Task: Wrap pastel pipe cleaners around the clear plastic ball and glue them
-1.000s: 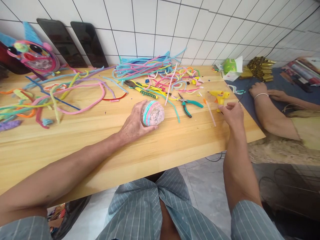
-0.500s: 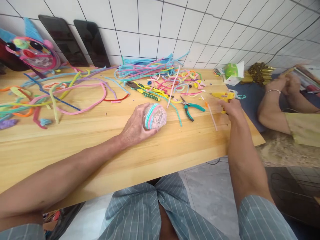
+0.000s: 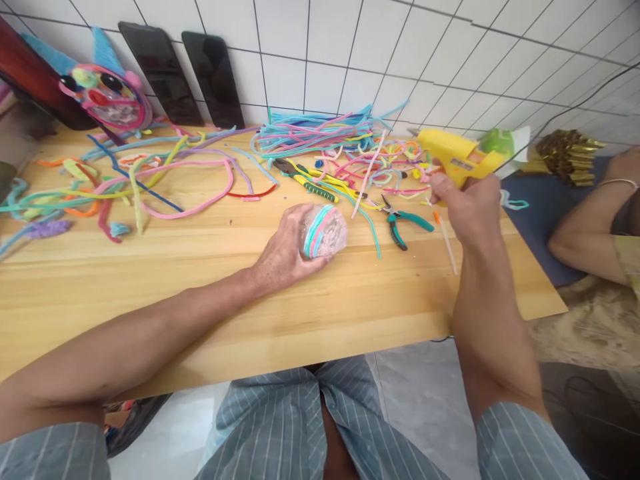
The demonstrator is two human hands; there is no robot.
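My left hand (image 3: 285,248) is wrapped round a clear round container (image 3: 334,235) that lies tilted on the wooden table. Turquoise, pink and blue pipe cleaners (image 3: 317,231) circle its side. On the right, my right hand (image 3: 470,210) grips a yellow glue gun (image 3: 457,155), held up over the table with its nozzle pointing left. Between the hands lie teal-handled pliers (image 3: 405,223), spread apart. A thin pale stick with an orange end (image 3: 449,247) is near my right wrist. Yellow-and-green pliers (image 3: 307,181) lie behind the container.
A bundle of pipe cleaners (image 3: 320,135) lies by the tiled wall, with loose ones (image 3: 175,210) at left. Two phones (image 3: 214,80) lean there beside a decorated face-like craft (image 3: 113,100). The gun's cord (image 3: 570,110) runs right, where another person's arm (image 3: 595,220) rests.
My right hand has lifted the glue gun from low over the table's right side, bringing it nearer to me. My left hand still holds the container. The view has shifted slightly.
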